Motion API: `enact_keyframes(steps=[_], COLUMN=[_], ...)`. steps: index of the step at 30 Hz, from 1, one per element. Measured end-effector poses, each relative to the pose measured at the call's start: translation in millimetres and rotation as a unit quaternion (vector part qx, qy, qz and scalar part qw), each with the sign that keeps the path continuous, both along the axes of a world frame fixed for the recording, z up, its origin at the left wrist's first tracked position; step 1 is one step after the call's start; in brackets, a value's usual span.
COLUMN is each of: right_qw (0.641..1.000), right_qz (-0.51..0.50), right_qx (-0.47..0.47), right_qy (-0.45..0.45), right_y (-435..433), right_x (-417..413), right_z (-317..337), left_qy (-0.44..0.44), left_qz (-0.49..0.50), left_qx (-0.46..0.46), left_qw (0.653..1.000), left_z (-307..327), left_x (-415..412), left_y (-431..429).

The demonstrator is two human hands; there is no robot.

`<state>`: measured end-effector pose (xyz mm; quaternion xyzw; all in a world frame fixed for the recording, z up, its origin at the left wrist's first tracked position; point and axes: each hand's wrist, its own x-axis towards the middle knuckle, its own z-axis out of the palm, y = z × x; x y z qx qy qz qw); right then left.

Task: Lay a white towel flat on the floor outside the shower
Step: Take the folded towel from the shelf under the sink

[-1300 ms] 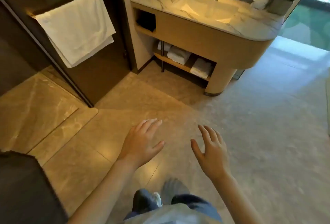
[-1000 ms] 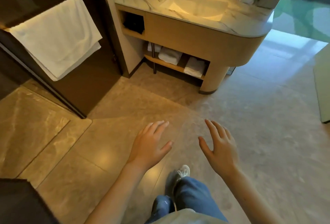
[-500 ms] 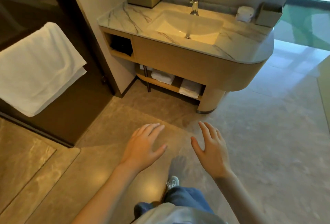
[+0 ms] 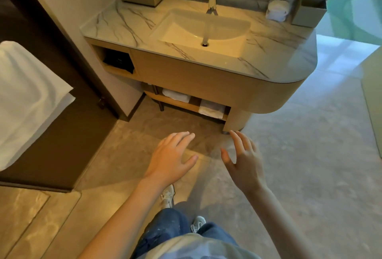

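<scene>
While both hands hovered over the floor (image 4: 310, 176) with fingers spread and holding nothing, the left hand (image 4: 171, 155) and right hand (image 4: 245, 165) were near each other. The white towel (image 4: 26, 101) hung folded at far left, well apart from them.

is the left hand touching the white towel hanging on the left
Apart. The head view shows the left hand open in mid-air, with tan stone floor showing between it and the white hanging towel.

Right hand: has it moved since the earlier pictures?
Yes. The right hand has come forward toward the rounded wooden vanity cabinet; it now shows just below the cabinet's foot.
</scene>
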<state>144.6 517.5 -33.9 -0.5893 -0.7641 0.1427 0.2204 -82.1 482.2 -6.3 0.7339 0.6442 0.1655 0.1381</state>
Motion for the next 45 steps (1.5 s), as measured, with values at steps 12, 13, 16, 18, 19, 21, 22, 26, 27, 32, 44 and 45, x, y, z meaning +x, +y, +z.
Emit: enact_keyframes(steps=[12,13,16,18,19,21,22,26,27,32,44,45], right_qw=[0.997,0.997,0.996,0.995,0.995,0.994,0.994,0.994,0.994,0.994,0.992,0.991], right_qz=[-0.071,-0.074,-0.088,-0.097,-0.100,-0.100,-0.099,-0.090,-0.089,-0.077,-0.084,-0.090], right_qx=[-0.023,-0.022,-0.021,-0.021,-0.022,-0.023,-0.026,-0.039,-0.044,-0.067,-0.037,-0.036], right_qy=[-0.006,-0.007,-0.012,-0.013,-0.014,-0.022,-0.028,-0.043,-0.040,-0.041,-0.083,-0.094], right_y=[103.7,114.7,146.8,165.8,175.3,192.4,199.2,224.0,229.5,253.0,329.6,335.3], right_x=[-75.3,-83.5,-104.5,-115.3,-119.3,-124.7,-126.8,-128.9,-128.0,-120.4,-92.4,-89.8], right_z=[-17.5,-15.6,-10.2,-9.9,-11.3,-17.2,-21.1,-51.7,-64.5,-160.5,-455.1,-479.9], left_qy=[-0.014,-0.014,-0.023,-0.029,-0.025,-0.003,0.004,-0.005,-0.004,-0.016,-0.012,-0.009], left_qz=[-0.089,-0.098,-0.101,-0.108,-0.119,-0.143,-0.149,-0.138,-0.133,-0.121,-0.143,-0.141], left_qx=[-0.033,-0.028,-0.007,0.001,0.000,-0.012,-0.019,-0.041,-0.052,-0.072,0.011,0.020], left_qw=[0.995,0.995,0.995,0.994,0.993,0.990,0.989,0.990,0.990,0.990,0.990,0.990], left_z=[-32.0,-32.9,-34.8,-36.6,-38.4,-44.6,-49.4,-85.7,-99.6,-189.3,-472.5,-496.3], left_x=[-79.4,-86.0,-100.0,-106.2,-109.3,-114.7,-116.5,-113.0,-110.7,-96.5,-61.3,-60.8], left_y=[142.4,156.7,197.3,220.9,232.9,254.8,263.7,289.0,293.1,309.9,390.6,396.0])
